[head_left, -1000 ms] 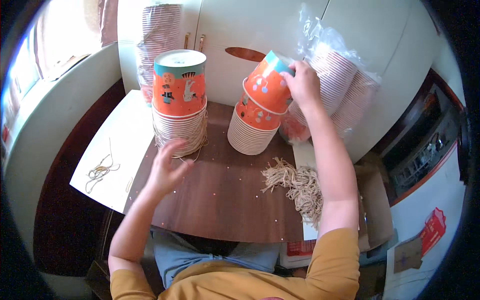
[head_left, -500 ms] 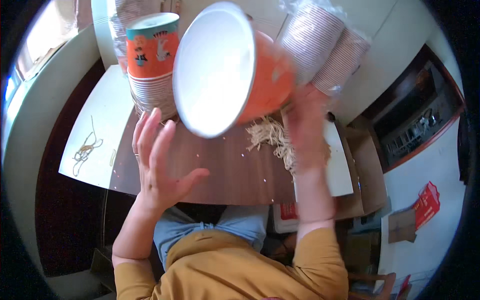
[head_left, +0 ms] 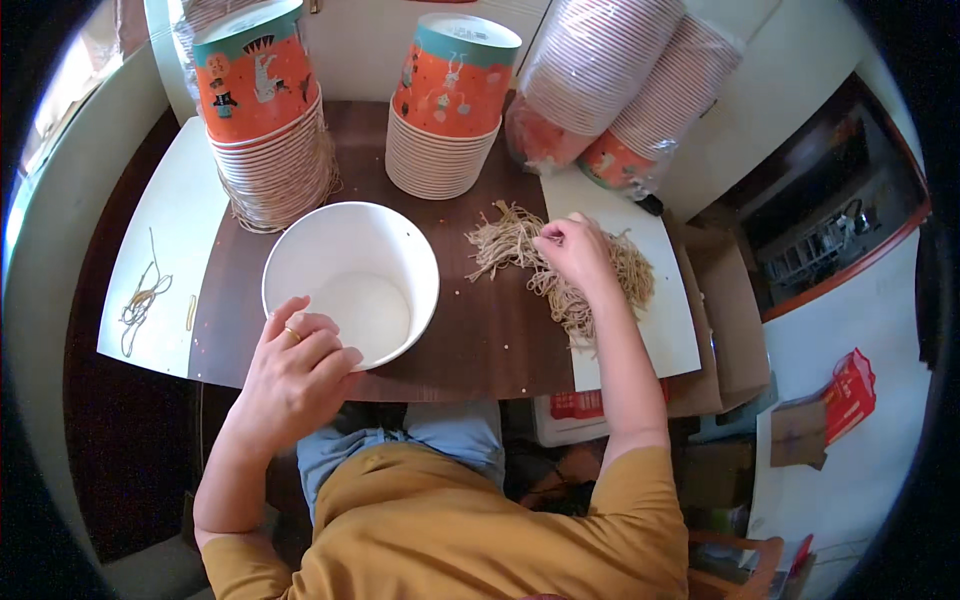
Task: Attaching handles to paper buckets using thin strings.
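Note:
A large paper bucket [head_left: 350, 240] stands mouth up on the brown table mat, its white inside bare to view. At its near left rim is my left hand [head_left: 292, 370], closed on the edge with curled fingers. Over to the right lies a loose heap of beige cords [head_left: 510, 240]. My right hand [head_left: 577, 252] is in this heap, thumb and fingers pinched together on cord; how many strands they hold is too small to tell.
Two upside-down stacks of orange and teal paper buckets, a left stack [head_left: 270, 165] ringed with cords and a middle stack [head_left: 440, 150], stand behind. Plastic-wrapped bucket stacks [head_left: 610, 70] lean at the back right. A tangled cord [head_left: 143, 305] lies far left; a cardboard box [head_left: 735, 330] sits right.
The bucket, tilted in the air before, now rests upright on the table. My left hand has closed on its rim. My right hand has left the bucket and come down onto the cords.

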The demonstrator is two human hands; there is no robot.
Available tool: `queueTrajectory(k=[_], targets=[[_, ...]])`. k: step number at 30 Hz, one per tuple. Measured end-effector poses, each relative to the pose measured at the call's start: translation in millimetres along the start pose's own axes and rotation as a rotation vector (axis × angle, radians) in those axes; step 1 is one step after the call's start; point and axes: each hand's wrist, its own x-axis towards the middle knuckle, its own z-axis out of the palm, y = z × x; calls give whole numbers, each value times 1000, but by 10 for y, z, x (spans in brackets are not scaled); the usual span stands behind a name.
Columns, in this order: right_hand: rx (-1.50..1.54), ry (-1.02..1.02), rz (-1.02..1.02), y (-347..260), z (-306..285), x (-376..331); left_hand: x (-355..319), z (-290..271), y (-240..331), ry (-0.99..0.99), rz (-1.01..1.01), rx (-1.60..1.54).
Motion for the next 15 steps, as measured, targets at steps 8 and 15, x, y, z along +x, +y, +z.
queueTrajectory(k=[8,15], targets=[[798,-199,200,13,-147,441,30,-143,-14,177,-111,-127],[1649,-209,97,-1186,-487,89,500,-23,63,489,-106,-112]])
